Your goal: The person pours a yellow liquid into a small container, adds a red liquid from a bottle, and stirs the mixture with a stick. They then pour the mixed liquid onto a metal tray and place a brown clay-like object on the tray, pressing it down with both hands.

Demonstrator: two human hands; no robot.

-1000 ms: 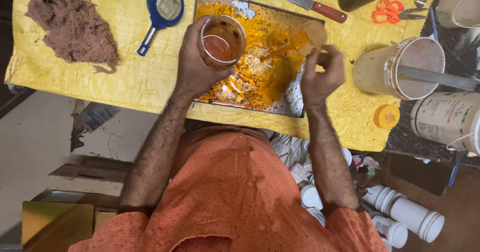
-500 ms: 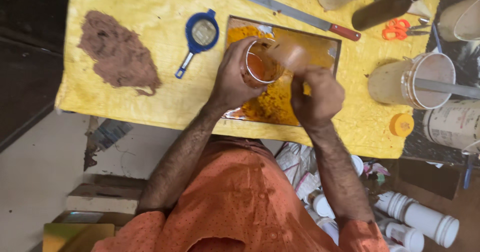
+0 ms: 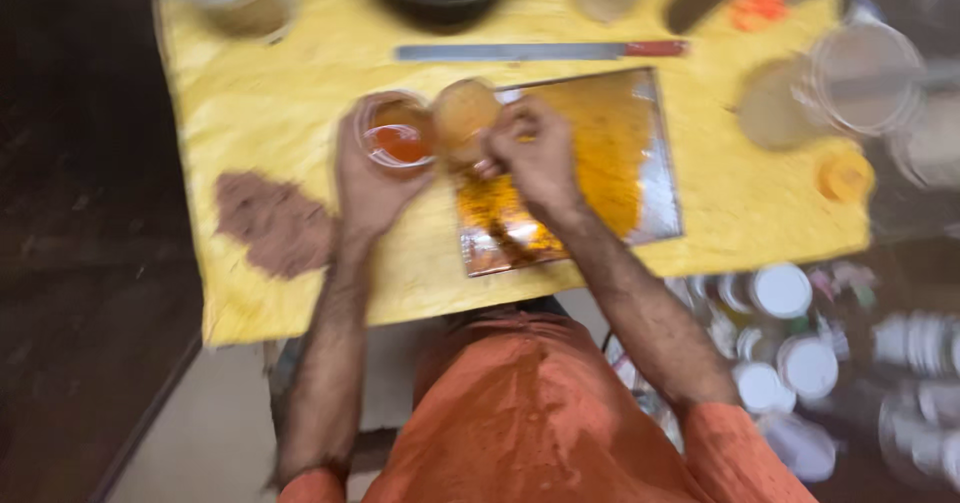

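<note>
1. The left hand point(image 3: 372, 178) is wrapping round a small clear jar point(image 3: 397, 135), fingers closing about its wall, holding it just off the left edge of the metal tray point(image 3: 655, 153) above the yellow bench top point(image 3: 270, 93).
2. The jar is sitting near the middle of the bench, mouth facing up toward the camera, so its long axis is running roughly upright; a reddish-orange liquid or paste is showing inside.
3. The right hand point(image 3: 535, 153) is pinching a round, tan, orange-stained piece point(image 3: 463, 115), perhaps a lid or pad, right beside the jar's rim; the picture is blurring too much to tell whether the two are touching.
4. Judging by its look, the jar is handling as light but rigid and breakable, and its wall is probably getting slippery with the orange smear, so a full wrap round the middle of the wall seems the safest hold.
5. The tray, streaked with orange-yellow powder, is lying under the right hand and reaching toward the near edge of the bench.
6. A long knife point(image 3: 540, 51) with a red handle is lying parallel to the far edge, beyond the tray.
7. A brown fibrous heap point(image 3: 270, 221) is resting near the left edge, well apart from the jar
</note>
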